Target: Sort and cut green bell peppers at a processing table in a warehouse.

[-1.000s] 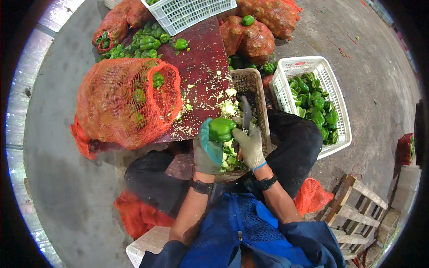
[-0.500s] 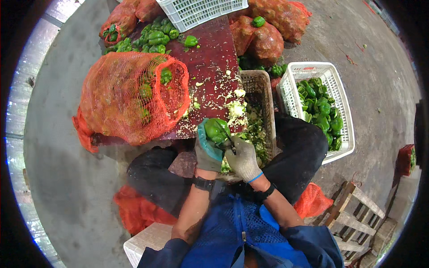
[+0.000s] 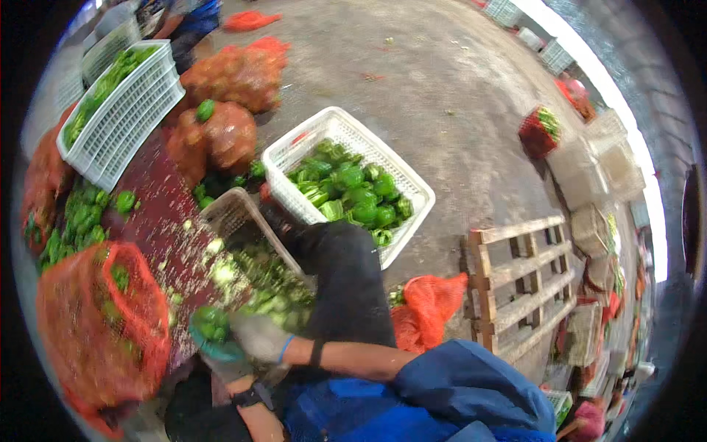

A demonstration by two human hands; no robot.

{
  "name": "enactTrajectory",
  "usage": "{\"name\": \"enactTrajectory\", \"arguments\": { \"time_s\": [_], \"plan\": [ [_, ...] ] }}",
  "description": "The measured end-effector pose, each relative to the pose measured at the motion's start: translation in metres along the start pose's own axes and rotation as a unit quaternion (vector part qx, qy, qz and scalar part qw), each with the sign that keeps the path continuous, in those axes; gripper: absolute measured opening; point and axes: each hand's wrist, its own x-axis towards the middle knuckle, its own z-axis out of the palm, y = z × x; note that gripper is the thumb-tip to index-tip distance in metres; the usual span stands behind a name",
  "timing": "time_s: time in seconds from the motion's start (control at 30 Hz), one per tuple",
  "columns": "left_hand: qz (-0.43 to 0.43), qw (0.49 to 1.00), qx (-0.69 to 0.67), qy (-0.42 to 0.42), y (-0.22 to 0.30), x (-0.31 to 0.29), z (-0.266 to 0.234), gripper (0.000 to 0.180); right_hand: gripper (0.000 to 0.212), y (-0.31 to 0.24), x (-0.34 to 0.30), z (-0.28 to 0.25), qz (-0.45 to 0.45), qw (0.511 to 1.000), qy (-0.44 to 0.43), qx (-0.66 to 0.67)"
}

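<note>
Crate right of surface holds many peppers, prob. done — more to go in sack, near left. L hand cups 1 pepper; R hand blurred — can't tell its grip.

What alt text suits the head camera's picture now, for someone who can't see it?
A gloved left hand holds a green pepper, the gloved right hand blurred beside it, by a red table strewn with scraps. An orange mesh sack lies left; a white crate of peppers stands on the floor.
</note>
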Motion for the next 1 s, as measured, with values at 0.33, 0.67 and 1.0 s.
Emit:
{"name": "enactTrajectory", "arguments": {
  "time_s": [0.33, 0.67, 1.0],
  "plan": [
    [-0.015, 0.996, -0.078, 0.032, -0.009, 0.023, -0.002, 0.061, 0.034, 0.018, 0.014, 0.018, 0.029, 0.999, 0.016, 0.022],
    [0.071, 0.959, 0.208, 0.178, 0.033, 0.012, 0.055, 0.063, 0.024, 0.006, 0.021, 0.007, -0.012, 0.997, -0.034, -0.074],
    [0.134, 0.89, 0.412, 0.143, 0.05, 0.015, 0.055, 0.044, 0.024, 0.041, 0.024, 0.026, 0.033, 0.998, -0.055, -0.011]
  ]
}}
